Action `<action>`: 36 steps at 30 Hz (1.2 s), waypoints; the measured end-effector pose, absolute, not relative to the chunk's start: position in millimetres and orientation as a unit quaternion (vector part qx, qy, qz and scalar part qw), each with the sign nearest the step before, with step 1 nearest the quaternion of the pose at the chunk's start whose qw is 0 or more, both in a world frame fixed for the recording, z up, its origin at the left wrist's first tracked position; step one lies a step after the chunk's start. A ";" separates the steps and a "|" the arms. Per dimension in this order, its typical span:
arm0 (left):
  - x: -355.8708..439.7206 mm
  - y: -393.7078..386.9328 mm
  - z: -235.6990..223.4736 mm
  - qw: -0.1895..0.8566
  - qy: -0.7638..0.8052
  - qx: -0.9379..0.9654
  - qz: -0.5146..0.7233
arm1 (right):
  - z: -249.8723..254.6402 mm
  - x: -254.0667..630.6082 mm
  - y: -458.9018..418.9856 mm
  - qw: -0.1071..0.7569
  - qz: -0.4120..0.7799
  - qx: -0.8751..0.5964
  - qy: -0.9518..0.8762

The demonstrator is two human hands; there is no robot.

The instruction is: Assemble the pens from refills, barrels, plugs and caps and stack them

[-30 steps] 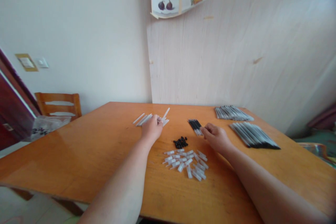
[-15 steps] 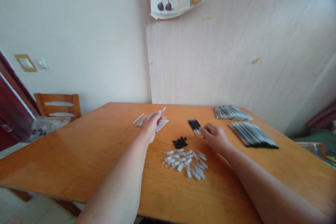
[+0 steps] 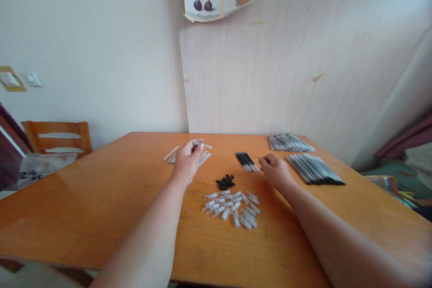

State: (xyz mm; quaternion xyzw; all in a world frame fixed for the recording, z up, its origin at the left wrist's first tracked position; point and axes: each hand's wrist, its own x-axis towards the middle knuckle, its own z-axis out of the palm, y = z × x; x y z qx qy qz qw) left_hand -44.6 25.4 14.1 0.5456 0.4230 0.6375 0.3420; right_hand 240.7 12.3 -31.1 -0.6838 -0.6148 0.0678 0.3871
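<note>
My left hand (image 3: pixel 187 161) is closed with thumb and fingers around a slim translucent white tube (image 3: pixel 208 146), whose end sticks out to the right. Below and beside that hand lie more white tubes (image 3: pixel 171 153) on the table. My right hand (image 3: pixel 276 172) is curled shut at the right end of a row of black rods with pale tips (image 3: pixel 245 162); whatever its fingers hold, if anything, is hidden. Nearer to me, between the two arms, are a small heap of black plugs (image 3: pixel 225 182) and a spread of translucent white caps with thin tips (image 3: pixel 232 209).
Two stacks of grey, clear-looking pens lie at the right, a far stack (image 3: pixel 290 142) and a nearer stack (image 3: pixel 315 169). The wooden table (image 3: pixel 135 202) meets the wall at the back. A chair (image 3: pixel 59 137) with a plastic bag (image 3: pixel 43 165) stands at the left.
The tube in my left hand has turned from pointing up and away to lying nearly level. My right hand stays curled by the black rods. The whole view has shifted slightly.
</note>
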 end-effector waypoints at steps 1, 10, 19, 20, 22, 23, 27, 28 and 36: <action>-44.8 25.5 14.5 0.331 0.425 0.547 0.641 | -31.9 243.1 13.8 0.381 0.065 -0.691 -0.611; -48.4 22.7 16.5 0.259 0.440 0.563 0.649 | -36.0 252.9 20.2 0.268 0.099 -0.735 -0.615; -43.9 22.0 15.4 0.284 0.430 0.557 0.652 | -30.2 242.7 15.9 0.206 0.075 -0.746 -0.629; -44.2 22.4 14.8 0.285 0.431 0.559 0.649 | -29.9 242.2 15.7 0.203 0.074 -0.747 -0.629; -45.0 23.1 13.6 0.282 0.434 0.568 0.639 | -29.4 241.6 15.3 0.196 0.075 -0.748 -0.629; -45.4 23.3 13.1 0.280 0.436 0.574 0.634 | -29.2 241.5 15.0 0.193 0.075 -0.750 -0.628; -45.3 22.6 12.4 0.275 0.442 0.582 0.624 | -27.6 240.2 13.2 0.183 0.067 -0.757 -0.624; -44.8 22.2 12.6 0.277 0.443 0.582 0.623 | -27.0 239.7 12.6 0.181 0.065 -0.757 -0.624; -43.9 22.1 12.0 0.276 0.456 0.589 0.608 | -25.0 238.1 11.6 0.155 0.057 -0.769 -0.618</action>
